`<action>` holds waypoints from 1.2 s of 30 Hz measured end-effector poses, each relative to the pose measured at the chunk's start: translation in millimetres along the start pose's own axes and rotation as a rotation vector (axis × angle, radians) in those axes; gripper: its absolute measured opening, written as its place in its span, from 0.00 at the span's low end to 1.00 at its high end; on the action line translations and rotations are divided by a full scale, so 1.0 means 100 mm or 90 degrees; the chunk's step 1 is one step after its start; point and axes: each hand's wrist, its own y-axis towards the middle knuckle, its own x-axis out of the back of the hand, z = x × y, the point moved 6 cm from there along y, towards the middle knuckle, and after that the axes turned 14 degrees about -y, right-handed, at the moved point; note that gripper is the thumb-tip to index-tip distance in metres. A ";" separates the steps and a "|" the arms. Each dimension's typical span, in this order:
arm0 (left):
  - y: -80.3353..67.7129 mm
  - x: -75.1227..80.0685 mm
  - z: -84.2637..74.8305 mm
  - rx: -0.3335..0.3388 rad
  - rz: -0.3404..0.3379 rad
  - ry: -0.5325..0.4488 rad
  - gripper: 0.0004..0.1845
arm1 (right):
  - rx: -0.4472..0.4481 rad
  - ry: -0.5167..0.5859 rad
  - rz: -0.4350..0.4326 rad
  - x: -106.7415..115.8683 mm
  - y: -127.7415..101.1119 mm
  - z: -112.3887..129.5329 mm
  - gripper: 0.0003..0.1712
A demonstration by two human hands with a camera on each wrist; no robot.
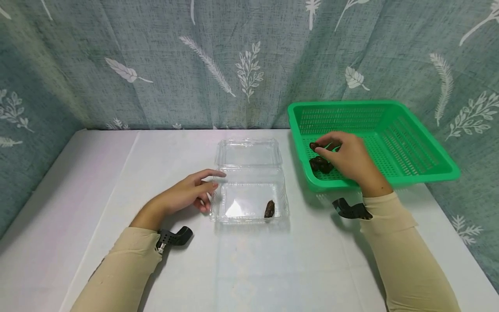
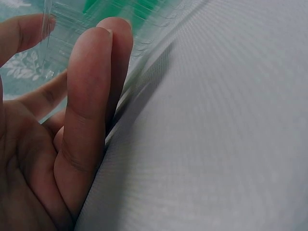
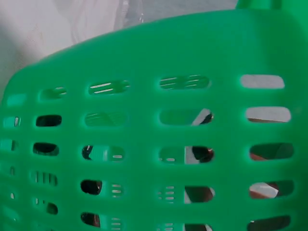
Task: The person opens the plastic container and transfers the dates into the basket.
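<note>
A clear plastic clamshell box lies with its lid folded back on the table in the head view. One dark brown, wrinkled date rests in its near right corner. My left hand touches the box's left side, its fingers loosely extended; the left wrist view shows the fingers beside the clear wall. Inside the green basket, my right hand pinches a date between thumb and fingers. Below it, several more dates sit in the basket's left end. Basket slots mostly hide the right hand in the right wrist view.
The basket's perforated wall fills the right wrist view. White cloth covers the table. A green curtain with white leaf prints hangs behind the table and at both sides.
</note>
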 end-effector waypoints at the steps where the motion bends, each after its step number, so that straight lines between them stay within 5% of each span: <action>1: 0.00 0.00 0.00 -0.001 0.000 -0.002 0.26 | -0.004 -0.003 0.014 -0.02 0.01 0.00 0.12; 11: -0.05 0.03 0.08 0.006 -0.008 -0.006 0.25 | 0.009 -0.012 0.153 -0.24 0.15 0.03 0.11; 36: -0.01 0.01 0.00 -0.001 -0.001 -0.003 0.25 | 0.060 -0.110 0.297 -0.39 0.12 0.03 0.07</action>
